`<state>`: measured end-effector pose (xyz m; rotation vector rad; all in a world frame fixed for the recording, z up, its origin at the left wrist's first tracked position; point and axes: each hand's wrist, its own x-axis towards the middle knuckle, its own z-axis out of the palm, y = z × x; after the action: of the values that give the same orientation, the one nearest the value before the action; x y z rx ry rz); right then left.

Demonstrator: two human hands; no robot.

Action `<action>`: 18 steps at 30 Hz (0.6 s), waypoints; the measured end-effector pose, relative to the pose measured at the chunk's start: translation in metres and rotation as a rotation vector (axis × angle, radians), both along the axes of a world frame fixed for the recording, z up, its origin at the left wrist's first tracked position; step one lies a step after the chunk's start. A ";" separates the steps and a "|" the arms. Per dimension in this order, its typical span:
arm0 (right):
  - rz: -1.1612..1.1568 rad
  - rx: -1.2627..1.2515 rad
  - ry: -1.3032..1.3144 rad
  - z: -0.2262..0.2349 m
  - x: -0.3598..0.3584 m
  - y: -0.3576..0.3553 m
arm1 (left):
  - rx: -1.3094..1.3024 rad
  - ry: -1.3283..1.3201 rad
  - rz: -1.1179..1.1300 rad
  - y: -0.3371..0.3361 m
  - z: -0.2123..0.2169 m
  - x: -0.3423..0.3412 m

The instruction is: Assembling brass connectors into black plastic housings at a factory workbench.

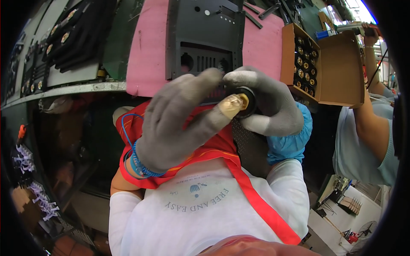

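Note:
My right hand (275,104), in a grey glove with pale fingertips, is curled round a black round fitting with a brass-coloured centre (251,102). Its fingers grip the black rim in front of my waist. My left hand (175,121), also gloved, has its thumb pressed against the brass centre; what looks like clear wrapping covers the thumb tip. The left fingers stretch forward, apart from the thumb, and the index fingertip comes close to the right hand. Just beyond my hands, a black metal panel with cut-outs (205,32) lies on a pink mat (147,47).
Several similar brass-centred fittings fill an open cardboard box (339,68) at the right. Black parts with brass centres (64,38) lie on the bench at the left. Dark strips (275,9) rest at the far edge. A person's arm (371,119) shows at the right.

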<state>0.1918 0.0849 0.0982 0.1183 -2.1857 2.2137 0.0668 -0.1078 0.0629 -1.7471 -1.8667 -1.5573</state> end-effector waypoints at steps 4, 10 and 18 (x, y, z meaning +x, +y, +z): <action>-0.120 -0.387 -0.117 -0.006 0.005 -0.018 | -0.099 -0.710 -0.280 -0.015 0.001 0.008; -0.601 -0.081 0.062 -0.011 0.008 -0.076 | 0.183 -0.693 -0.248 -0.016 -0.012 0.020; -0.203 0.664 0.565 -0.017 -0.001 -0.068 | 0.117 -1.673 -0.427 -0.060 -0.026 0.024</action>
<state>0.1906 0.0169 0.0811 0.4447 -2.3295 1.0921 0.0911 -0.1679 0.0365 -0.5111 -1.5146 -3.8152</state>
